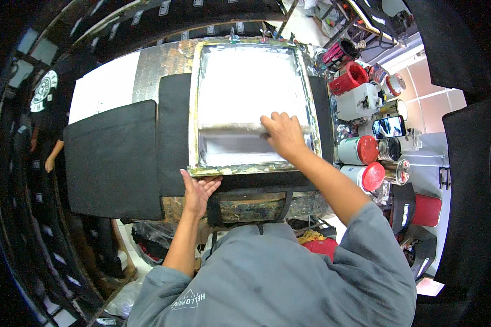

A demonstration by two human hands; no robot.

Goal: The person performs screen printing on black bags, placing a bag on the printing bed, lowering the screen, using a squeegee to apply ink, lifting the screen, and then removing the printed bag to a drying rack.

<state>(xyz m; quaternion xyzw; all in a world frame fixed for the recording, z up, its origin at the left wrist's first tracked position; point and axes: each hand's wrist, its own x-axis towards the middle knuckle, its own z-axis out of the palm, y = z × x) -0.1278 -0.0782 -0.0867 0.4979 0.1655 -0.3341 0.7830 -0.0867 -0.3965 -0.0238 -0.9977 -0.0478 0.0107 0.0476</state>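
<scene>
Pressing down on a squeegee (240,127), the person's right hand (282,135) sits on the mesh of a screen-printing frame (193,109), fingers curled over the bar's top edge and gripping it near its right end. The squeegee lies crosswise, spanning most of the frame's inner width — a pale, ink-smeared bar whose left part shows clear of the hand. Above it the mesh is coated in white ink (251,82); below it the mesh looks thinner and greyer, with faint horizontal streaks.

The frame itself is rectangular, its border yellow-green and crusted with old paint. It rests on a dark platen at the middle of the workbench, with a black garment (112,158) spread flat to its left and extending under the frame's left edge.

The left hand (197,191) lies at the frame's near left corner, fingers spread open and flat, the fingertips touching the frame's lower rail and the black cloth below it — it grips nothing.

To the right of the frame stand several ink tubs: two white tubs with red lids (365,175), a red container (348,78) farther back, and a phone (388,126) propped among them. Another person in black (46,109) stands at the far left edge.
</scene>
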